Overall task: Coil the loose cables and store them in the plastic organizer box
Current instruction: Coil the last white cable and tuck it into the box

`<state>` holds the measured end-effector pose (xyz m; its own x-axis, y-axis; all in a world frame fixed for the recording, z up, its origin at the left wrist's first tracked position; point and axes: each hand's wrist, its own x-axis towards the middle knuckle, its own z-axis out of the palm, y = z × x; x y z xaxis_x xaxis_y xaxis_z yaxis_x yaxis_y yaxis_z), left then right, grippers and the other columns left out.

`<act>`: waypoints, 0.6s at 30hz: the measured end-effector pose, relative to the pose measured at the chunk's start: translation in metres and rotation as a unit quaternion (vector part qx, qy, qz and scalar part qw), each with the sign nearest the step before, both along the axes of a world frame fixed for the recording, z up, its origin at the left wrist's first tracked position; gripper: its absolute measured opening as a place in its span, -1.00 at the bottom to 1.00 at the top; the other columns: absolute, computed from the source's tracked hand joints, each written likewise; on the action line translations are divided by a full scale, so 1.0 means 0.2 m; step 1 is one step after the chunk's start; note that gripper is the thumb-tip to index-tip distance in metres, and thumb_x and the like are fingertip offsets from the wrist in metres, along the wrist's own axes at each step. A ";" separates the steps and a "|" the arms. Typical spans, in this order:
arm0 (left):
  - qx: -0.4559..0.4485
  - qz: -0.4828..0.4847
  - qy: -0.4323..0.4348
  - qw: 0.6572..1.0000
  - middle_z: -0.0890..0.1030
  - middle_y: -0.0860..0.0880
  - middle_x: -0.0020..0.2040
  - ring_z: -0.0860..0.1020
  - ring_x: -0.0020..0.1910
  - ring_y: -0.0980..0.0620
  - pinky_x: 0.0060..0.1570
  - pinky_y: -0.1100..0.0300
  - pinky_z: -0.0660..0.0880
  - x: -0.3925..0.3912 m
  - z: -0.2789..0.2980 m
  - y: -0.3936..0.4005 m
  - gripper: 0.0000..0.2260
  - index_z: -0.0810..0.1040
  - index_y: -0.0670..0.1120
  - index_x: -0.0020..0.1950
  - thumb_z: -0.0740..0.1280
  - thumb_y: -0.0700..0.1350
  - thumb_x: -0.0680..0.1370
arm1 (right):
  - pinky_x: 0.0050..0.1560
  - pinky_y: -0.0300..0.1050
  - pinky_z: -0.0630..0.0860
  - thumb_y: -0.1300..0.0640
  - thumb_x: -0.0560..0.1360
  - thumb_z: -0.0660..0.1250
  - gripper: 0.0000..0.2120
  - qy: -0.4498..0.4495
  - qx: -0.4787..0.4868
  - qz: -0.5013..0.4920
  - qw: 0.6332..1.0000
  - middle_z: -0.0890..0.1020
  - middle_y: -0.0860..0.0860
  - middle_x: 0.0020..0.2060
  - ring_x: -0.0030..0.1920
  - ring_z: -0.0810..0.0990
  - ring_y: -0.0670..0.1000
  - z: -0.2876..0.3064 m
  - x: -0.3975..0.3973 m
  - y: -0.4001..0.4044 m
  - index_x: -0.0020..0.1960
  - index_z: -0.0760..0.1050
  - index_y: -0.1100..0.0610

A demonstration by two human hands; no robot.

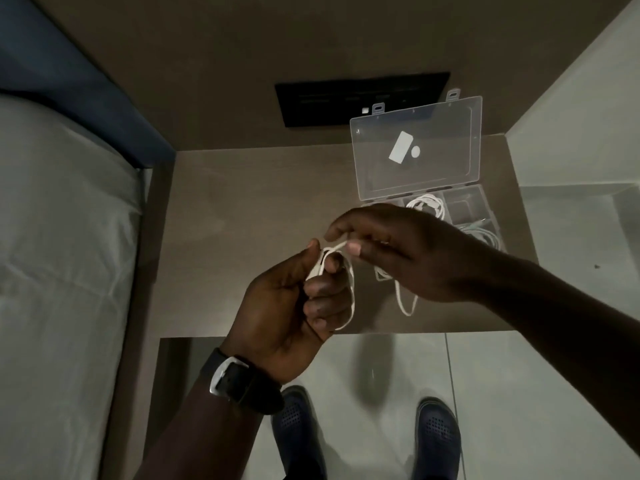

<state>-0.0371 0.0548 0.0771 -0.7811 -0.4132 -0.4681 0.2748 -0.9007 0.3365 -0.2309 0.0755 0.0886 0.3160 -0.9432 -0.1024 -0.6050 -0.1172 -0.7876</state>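
Fingers: left hand (294,299) grips cable (349,299) coil, right hand (391,247) pinches its end | step: coiling | next: finish wrap, stow in box (485,209)

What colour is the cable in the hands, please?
White; the cable shows best in the head view.

Right hand (408,251) hides organizer box (485,206) front compartments; white cable (349,292) end buried in left hand (294,306).

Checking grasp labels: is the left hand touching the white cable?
Touching. The head view shows the left hand closed around the white cable, with loops wrapped over its fingers.
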 end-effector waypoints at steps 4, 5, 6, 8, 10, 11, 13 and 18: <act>-0.011 -0.017 0.012 1.000 0.36 0.03 -0.34 0.29 -0.40 0.11 -0.34 0.24 0.21 0.00 0.01 0.01 -0.75 0.51 -0.21 -0.01 0.07 -0.17 0.59 | -0.26 -0.25 0.42 0.09 0.65 0.17 -0.80 -0.003 -0.048 -0.035 0.998 0.57 0.00 -0.28 -0.28 0.53 -0.09 -0.01 -0.05 -0.06 0.01 0.53 0.14; -0.021 -0.025 0.016 0.999 0.39 0.01 -0.31 0.33 -0.37 0.10 -0.34 0.25 0.27 -0.02 0.01 0.02 -0.78 0.51 -0.22 0.03 0.09 -0.20 0.57 | -0.23 -0.26 0.43 0.07 0.64 0.16 -0.79 0.005 -0.079 -0.040 0.996 0.59 -0.03 -0.25 -0.25 0.55 -0.12 -0.02 -0.04 -0.07 0.02 0.53 0.13; -0.024 -0.032 0.025 0.999 0.42 0.00 -0.29 0.38 -0.35 0.10 -0.33 0.26 0.33 -0.03 0.02 0.03 -0.80 0.50 -0.23 0.06 0.12 -0.22 0.56 | -0.20 -0.28 0.45 0.07 0.65 0.16 -0.79 0.003 -0.107 -0.041 0.993 0.61 -0.05 -0.20 -0.20 0.57 -0.15 -0.02 -0.03 -0.08 0.03 0.53 0.14; -0.009 -0.046 0.060 0.997 0.47 0.00 -0.27 0.42 -0.35 0.11 -0.33 0.29 0.37 -0.06 0.03 0.05 -0.81 0.46 -0.25 0.10 0.14 -0.25 0.55 | -0.12 -0.32 0.46 0.08 0.65 0.16 -0.78 -0.028 -0.141 -0.051 0.988 0.63 -0.08 -0.13 -0.12 0.59 -0.19 -0.04 0.00 -0.09 0.05 0.53 0.15; 0.007 -0.043 0.090 0.995 0.45 0.02 -0.28 0.40 -0.36 0.15 -0.34 0.31 0.31 -0.07 0.05 0.04 -0.80 0.46 -0.25 0.11 0.15 -0.26 0.54 | -0.15 -0.22 0.48 0.11 0.65 0.15 -0.80 -0.068 -0.131 -0.077 0.986 0.62 -0.04 -0.18 -0.17 0.59 -0.12 -0.09 0.03 -0.07 0.00 0.51 0.16; 0.006 -0.024 0.094 0.995 0.42 0.04 -0.28 0.38 -0.37 0.17 -0.34 0.32 0.29 -0.06 0.06 0.02 -0.80 0.49 -0.23 0.10 0.15 -0.26 0.54 | -0.19 -0.14 0.47 0.14 0.65 0.14 -0.82 -0.083 -0.116 -0.094 0.985 0.58 -0.02 -0.23 -0.22 0.56 -0.09 -0.12 0.04 -0.04 -0.04 0.48 0.15; 0.009 0.044 0.078 0.996 0.38 0.07 -0.28 0.36 -0.38 0.19 -0.33 0.35 0.31 -0.05 0.07 -0.03 -0.81 0.51 -0.17 0.03 0.12 -0.25 0.54 | -0.25 -0.08 0.42 0.10 0.64 0.14 -0.82 -0.094 -0.074 -0.119 0.986 0.51 -0.03 -0.33 -0.31 0.48 -0.09 -0.20 0.06 0.04 -0.11 0.42 0.07; 0.027 0.172 0.012 0.985 0.34 0.08 -0.28 0.32 -0.38 0.17 -0.33 0.35 0.30 -0.05 0.02 -0.05 -0.77 0.50 -0.13 -0.06 0.04 -0.21 0.59 | -0.26 -0.12 0.47 0.01 0.54 0.24 -0.90 -0.072 0.041 -0.135 0.987 0.56 -0.07 -0.35 -0.31 0.56 -0.09 -0.32 0.16 0.21 -0.12 0.45 -0.01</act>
<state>-0.0471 0.0444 0.0814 -0.6105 -0.6304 -0.4794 0.5739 -0.7693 0.2808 -0.1989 0.1178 0.0255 0.0700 -0.9857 -0.1536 -0.4873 0.1005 -0.8674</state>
